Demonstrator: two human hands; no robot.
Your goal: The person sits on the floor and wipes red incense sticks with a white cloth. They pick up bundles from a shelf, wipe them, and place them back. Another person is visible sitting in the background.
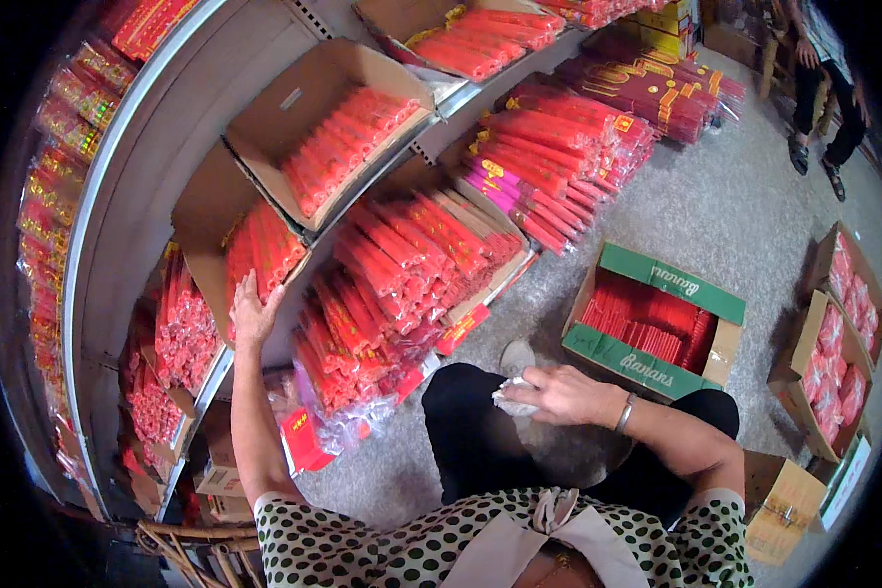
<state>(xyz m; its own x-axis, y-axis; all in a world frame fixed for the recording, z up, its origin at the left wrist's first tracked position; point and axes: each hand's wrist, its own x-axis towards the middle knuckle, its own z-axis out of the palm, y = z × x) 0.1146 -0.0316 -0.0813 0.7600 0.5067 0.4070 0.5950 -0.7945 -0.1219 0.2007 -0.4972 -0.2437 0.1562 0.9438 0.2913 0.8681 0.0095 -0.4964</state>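
Note:
My left hand [253,309] reaches to the shelf and rests at the front of a cardboard box [206,213] that holds red packets of incense or candles [264,246]. Its fingers touch the packets or the box's edge; which of them, and whether they grip, I cannot tell. Over my knee, my right hand [566,395] holds a crumpled whitish cloth or tissue [517,397] between thumb and fingers. Beside the first box stands another cardboard box [264,132] with red packets in a row [345,151]. Below, bundles of red packets [404,250] fill a lower level.
A green and brown banana box [654,364] with red packets stands on the floor before me. Cardboard boxes [816,367] with pink-red bags are at the right. The metal shelf edge [375,176] curves across the left. A person [827,66] is at the upper right.

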